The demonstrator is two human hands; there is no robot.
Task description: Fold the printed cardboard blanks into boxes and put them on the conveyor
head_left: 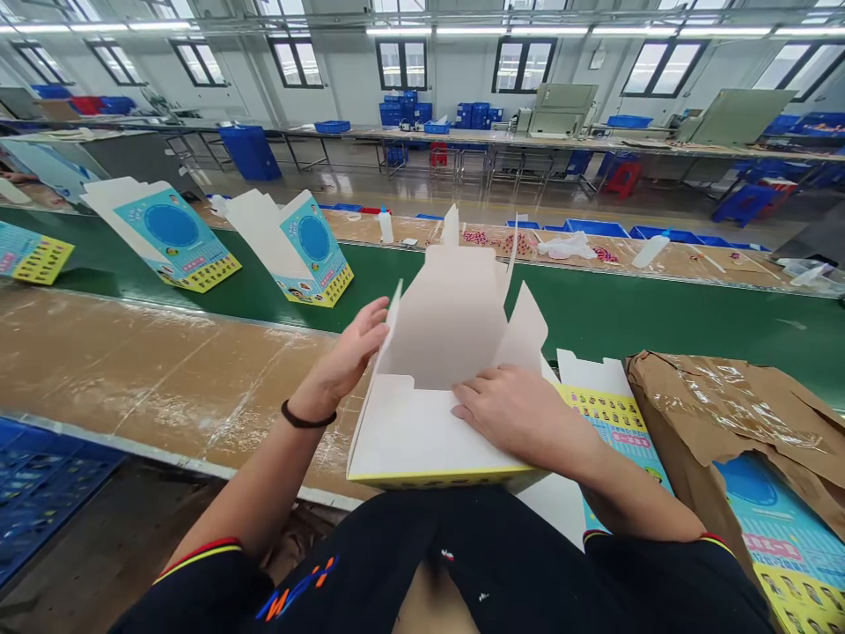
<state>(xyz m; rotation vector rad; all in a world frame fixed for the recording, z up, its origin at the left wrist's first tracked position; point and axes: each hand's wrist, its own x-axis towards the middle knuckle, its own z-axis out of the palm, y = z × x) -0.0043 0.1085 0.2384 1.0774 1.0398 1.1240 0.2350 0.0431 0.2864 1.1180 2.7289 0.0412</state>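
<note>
From the head view, a white, smooth cardboard carton (429, 387), half folded with flaps standing up, sits at the near edge of the plastic-wrapped brown table (165, 370). The left hand (347, 357) presses its side flap with fingers extended; the right hand (511, 409) lies flat inside, fingers spread, gripping nothing. Two finished blue-and-yellow boxes (178, 238) stand on the green conveyor belt (594, 308).

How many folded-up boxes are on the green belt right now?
3: one box at the far left edge, cut off by the frame; a second box left of centre; a third box beside it. More may lie outside the view.
</note>
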